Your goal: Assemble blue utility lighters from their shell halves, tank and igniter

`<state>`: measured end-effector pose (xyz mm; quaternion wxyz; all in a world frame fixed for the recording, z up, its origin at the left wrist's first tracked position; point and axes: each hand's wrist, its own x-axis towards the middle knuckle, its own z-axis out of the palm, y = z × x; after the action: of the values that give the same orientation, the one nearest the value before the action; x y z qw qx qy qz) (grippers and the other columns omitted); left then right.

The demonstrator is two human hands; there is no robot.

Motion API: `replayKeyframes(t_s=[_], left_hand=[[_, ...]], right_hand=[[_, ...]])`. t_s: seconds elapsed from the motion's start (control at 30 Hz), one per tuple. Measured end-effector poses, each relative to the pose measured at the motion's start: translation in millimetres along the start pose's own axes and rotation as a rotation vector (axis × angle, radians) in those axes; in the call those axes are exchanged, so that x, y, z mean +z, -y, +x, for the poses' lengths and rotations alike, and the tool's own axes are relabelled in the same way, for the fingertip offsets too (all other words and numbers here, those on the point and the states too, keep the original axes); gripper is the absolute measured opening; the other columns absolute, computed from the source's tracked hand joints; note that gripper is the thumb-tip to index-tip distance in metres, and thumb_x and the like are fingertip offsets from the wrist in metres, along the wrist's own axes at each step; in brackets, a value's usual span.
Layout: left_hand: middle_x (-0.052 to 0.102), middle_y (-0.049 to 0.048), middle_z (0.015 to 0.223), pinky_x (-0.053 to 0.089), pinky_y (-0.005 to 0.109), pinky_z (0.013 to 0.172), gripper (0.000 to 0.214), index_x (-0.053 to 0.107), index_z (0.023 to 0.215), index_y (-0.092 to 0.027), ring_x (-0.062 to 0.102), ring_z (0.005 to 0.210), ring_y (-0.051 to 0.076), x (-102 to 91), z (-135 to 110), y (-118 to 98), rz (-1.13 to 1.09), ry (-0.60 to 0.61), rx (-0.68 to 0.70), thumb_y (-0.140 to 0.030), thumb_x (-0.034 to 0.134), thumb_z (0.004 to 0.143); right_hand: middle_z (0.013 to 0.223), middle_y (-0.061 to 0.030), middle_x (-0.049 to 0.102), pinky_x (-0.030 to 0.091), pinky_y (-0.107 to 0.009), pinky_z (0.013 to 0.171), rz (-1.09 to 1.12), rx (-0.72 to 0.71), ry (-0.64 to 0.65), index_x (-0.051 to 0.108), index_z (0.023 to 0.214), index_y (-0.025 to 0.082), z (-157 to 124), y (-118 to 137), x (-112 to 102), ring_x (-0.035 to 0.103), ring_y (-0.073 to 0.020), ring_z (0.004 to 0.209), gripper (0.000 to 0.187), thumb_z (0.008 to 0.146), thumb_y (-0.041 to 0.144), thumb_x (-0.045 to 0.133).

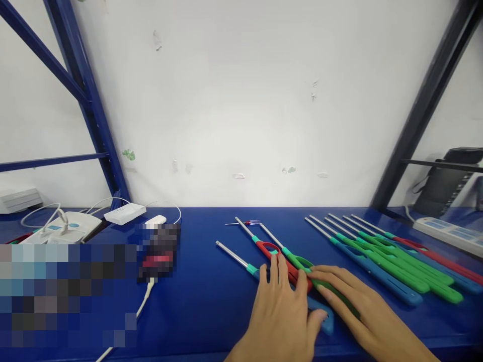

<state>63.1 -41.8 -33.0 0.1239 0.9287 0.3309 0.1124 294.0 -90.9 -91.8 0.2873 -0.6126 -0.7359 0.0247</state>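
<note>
Three long-nosed lighters lie side by side on the blue table [211, 301]: a blue one [241, 262], a red one [268, 248] and a green one [298, 261]. My left hand [281, 311] lies flat over the blue and red handles, fingers stretched out and apart. My right hand [358, 306] rests flat on the green lighter's handle, fingers extended and close together. Neither hand grips anything.
A row of several more lighters [388, 256], green, blue and red, lies to the right. A small red screwdriver [245, 222] sits behind. White chargers and cables [75, 223] are at the left, a power strip [449, 234] at the far right. Blue shelf posts [90, 105] flank the white wall.
</note>
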Motion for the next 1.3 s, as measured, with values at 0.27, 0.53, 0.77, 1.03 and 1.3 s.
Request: replayKeyframes(t_s=[0.27,0.53,0.77,1.03,1.3], left_hand=[[0.032,0.0244,0.169,0.031,0.067,0.124,0.061,0.041,0.162,-0.016,0.027,0.158,0.043,-6.5,-3,0,0.058,0.024,0.008,-0.049,0.035,0.11],[0.04,0.023,0.166,0.028,0.066,0.125,0.052,0.05,0.156,-0.019,0.028,0.158,0.043,-11.7,-6,7,0.069,-0.043,0.06,-0.041,0.035,0.11],[0.047,0.0241,0.161,0.031,0.068,0.122,0.053,0.049,0.156,-0.019,0.036,0.154,0.045,-7.1,-3,3,0.101,-0.031,0.081,-0.038,0.031,0.111],[0.056,0.0204,0.154,0.038,0.063,0.119,0.05,0.054,0.153,-0.021,0.049,0.145,0.041,-9.1,-3,2,0.132,-0.02,0.087,-0.036,0.034,0.11],[0.044,0.02,0.165,0.035,0.064,0.121,0.052,0.05,0.158,-0.025,0.032,0.157,0.04,-8.7,-4,9,0.125,-0.068,0.072,-0.039,0.03,0.112]], right_hand=[[0.149,-0.0065,0.066,0.046,-0.052,0.121,0.059,-0.006,0.033,0.068,0.139,0.032,14,6,0,0.061,-0.0293,0.139,0.042,0.109,0.047,0.043],[0.136,-0.0103,0.074,0.048,-0.064,0.115,-0.19,0.089,-0.273,0.072,0.128,0.029,15,-45,-33,0.067,-0.0363,0.129,0.046,0.105,0.057,0.044],[0.134,-0.0115,0.076,0.052,-0.068,0.111,-0.263,0.127,-0.293,0.073,0.131,0.025,-18,-83,-36,0.069,-0.0413,0.127,0.056,0.101,0.064,0.045],[0.145,-0.0055,0.069,0.051,-0.053,0.117,-0.014,0.163,-0.134,0.069,0.141,0.03,-3,1,-13,0.064,-0.0322,0.135,0.052,0.106,0.058,0.041],[0.146,-0.0084,0.069,0.043,-0.054,0.122,-0.274,0.135,-0.242,0.07,0.137,0.027,5,-49,-41,0.059,-0.0304,0.141,0.05,0.109,0.052,0.037]])
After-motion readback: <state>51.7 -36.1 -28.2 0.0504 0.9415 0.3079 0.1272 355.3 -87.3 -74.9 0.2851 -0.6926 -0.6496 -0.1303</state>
